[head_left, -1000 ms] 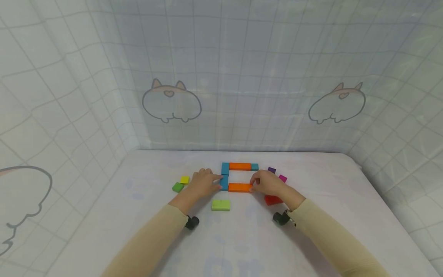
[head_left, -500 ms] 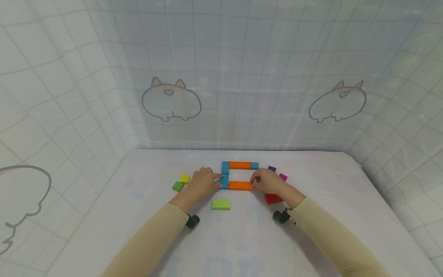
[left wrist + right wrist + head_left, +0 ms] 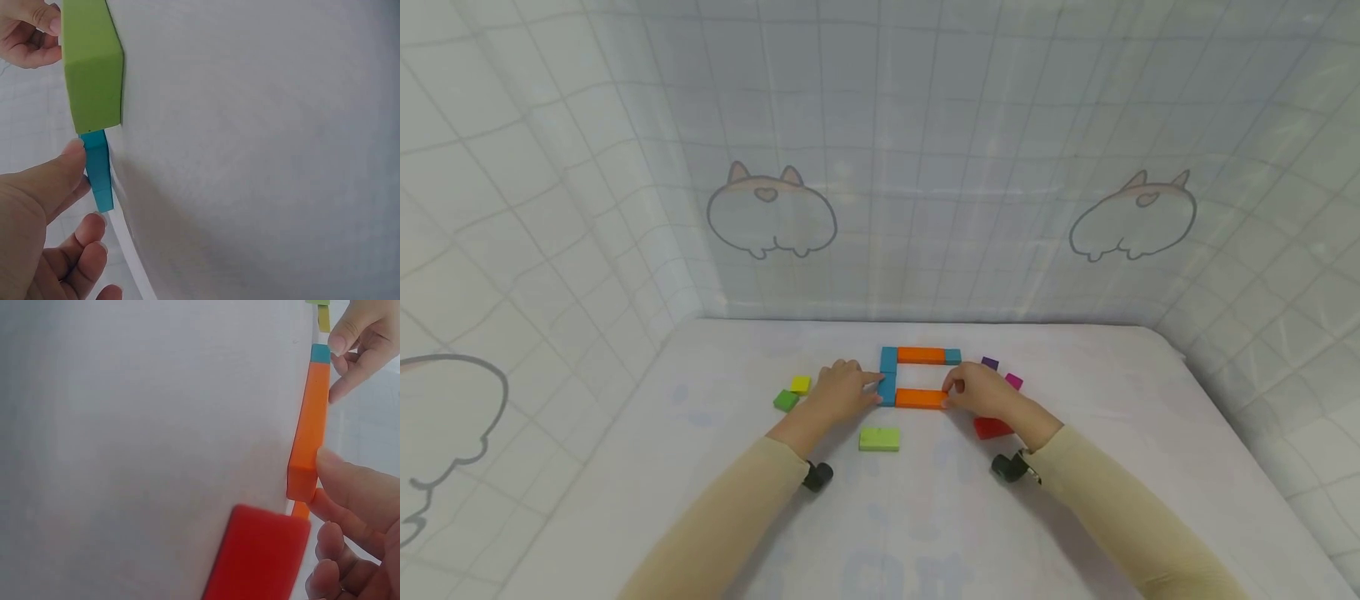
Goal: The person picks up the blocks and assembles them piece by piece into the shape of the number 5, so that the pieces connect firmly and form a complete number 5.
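Two blue blocks lie end to end, the far one (image 3: 889, 359) and the near one (image 3: 887, 390). My left hand (image 3: 838, 393) rests its straight index finger and thumb against their left side; in the left wrist view its thumb touches the blue block (image 3: 99, 172). From the near blue block an orange block (image 3: 919, 399) runs right, and my right hand (image 3: 983, 392) pinches its right end. A second orange block (image 3: 921, 356) runs from the far blue block to a small blue block (image 3: 952, 357).
Light green block (image 3: 879, 439) in front; yellow (image 3: 801, 384) and green (image 3: 786, 400) blocks left of my left hand. Red block (image 3: 992, 427) under my right forearm, with purple (image 3: 990, 363) and magenta (image 3: 1014, 381) blocks beyond. A patterned curtain (image 3: 925, 208) rises behind the table.
The head view has tilted slightly, so everything on the table appears a little higher. Both hands keep their places at the blocks.
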A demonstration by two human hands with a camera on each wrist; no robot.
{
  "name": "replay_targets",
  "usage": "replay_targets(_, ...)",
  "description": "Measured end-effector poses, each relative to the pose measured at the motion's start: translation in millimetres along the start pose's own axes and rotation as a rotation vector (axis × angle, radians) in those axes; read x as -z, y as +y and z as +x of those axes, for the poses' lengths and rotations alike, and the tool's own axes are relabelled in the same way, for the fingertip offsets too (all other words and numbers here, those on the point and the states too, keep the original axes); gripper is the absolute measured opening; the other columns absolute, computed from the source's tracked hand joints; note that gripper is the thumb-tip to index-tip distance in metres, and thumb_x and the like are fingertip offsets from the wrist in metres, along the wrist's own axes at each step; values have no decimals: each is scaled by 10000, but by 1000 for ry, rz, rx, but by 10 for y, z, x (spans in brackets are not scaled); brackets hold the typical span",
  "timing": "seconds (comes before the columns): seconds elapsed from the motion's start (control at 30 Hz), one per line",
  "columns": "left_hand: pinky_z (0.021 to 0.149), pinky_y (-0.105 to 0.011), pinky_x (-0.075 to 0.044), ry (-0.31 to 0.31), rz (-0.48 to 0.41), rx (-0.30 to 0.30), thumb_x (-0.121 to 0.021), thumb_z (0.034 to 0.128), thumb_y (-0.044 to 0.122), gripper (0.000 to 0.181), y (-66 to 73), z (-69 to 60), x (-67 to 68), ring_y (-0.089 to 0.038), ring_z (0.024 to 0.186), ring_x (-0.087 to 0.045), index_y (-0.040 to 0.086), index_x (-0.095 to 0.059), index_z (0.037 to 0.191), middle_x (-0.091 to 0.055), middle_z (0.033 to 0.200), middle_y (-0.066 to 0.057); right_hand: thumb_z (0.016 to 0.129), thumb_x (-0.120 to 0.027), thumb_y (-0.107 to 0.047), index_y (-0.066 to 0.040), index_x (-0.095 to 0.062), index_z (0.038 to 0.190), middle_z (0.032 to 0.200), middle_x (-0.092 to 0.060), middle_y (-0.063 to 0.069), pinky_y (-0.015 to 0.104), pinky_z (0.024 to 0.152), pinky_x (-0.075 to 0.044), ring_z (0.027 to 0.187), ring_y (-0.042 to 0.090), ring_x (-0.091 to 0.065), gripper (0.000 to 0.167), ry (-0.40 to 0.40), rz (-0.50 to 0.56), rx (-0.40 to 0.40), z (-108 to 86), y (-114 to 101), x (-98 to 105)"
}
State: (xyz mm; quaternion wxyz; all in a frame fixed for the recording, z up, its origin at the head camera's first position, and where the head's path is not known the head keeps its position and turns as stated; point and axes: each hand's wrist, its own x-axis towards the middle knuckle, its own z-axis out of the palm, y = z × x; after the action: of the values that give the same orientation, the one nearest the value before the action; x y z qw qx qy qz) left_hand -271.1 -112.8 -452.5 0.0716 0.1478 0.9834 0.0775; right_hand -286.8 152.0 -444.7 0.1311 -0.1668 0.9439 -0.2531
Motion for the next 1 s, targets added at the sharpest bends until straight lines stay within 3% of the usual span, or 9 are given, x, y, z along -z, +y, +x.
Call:
replay_targets(0.57, 944, -463, -412, -11, 13, -15, -641, 969, 444, 481, 11, -33, 27, -253, 1038, -478, 288, -586, 1421, -597, 1212, -85, 869, -802, -236, -137, -745, 1034, 862, -579, 23, 303, 681, -470, 806, 196, -526, 200, 16, 7, 4, -10, 1, -25)
replay_targets(1.0, 931, -452, -412, 20, -13, -27, -618, 981, 454, 480, -4, -21, 25, -249, 1035, -481, 277, -581, 1425, -599, 1198, -81, 869, -802, -254, -151, -738, 1055, 875, -575, 23, 300, 675, -467, 817, 194, -526, 221, 13, 13, -5, -19, 22, -4)
